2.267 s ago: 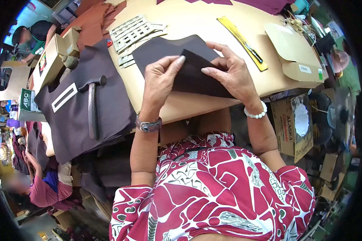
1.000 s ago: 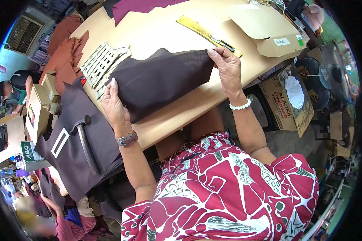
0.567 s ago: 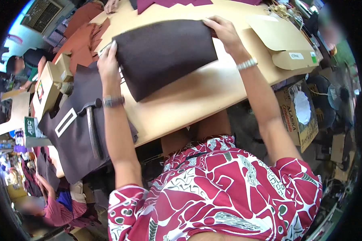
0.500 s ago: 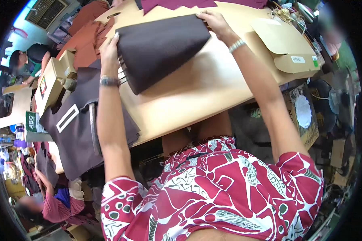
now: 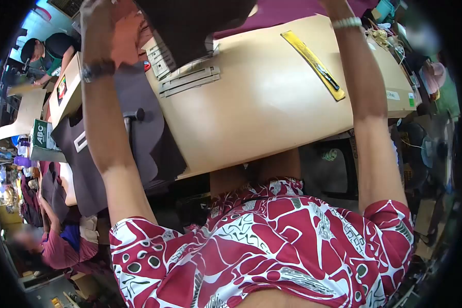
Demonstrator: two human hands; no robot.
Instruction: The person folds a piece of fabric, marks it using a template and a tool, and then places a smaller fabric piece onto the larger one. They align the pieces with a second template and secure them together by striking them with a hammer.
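Observation:
A dark brown sheet [image 5: 190, 25] hangs raised at the top of the view, cut off by the frame edge. My left hand [image 5: 96, 23] is at the top left, left of the sheet; its fingers are blurred and partly cut off. Only the base of my right hand [image 5: 336, 7] shows at the top right, its fingers out of frame. Below the sheet, slotted grey-beige templates [image 5: 190, 81] lie on the table [image 5: 241, 123]. A yellow strip [image 5: 305, 55] with a dark pen-like tool [image 5: 327, 77] on it lies at the right.
Dark sheets [image 5: 154, 149] with a hammer [image 5: 134, 114] on them lie at the left edge. Beside them are a white rectangular frame [image 5: 80, 141] and a box [image 5: 66, 92]. A cardboard folder [image 5: 403, 98] is at the right. Two other people [image 5: 61, 49] [image 5: 69, 246] are at the left.
Both hands have moved up and apart, toward the top edge. The dark sheet has risen away from the table, uncovering the templates and the yellow strip.

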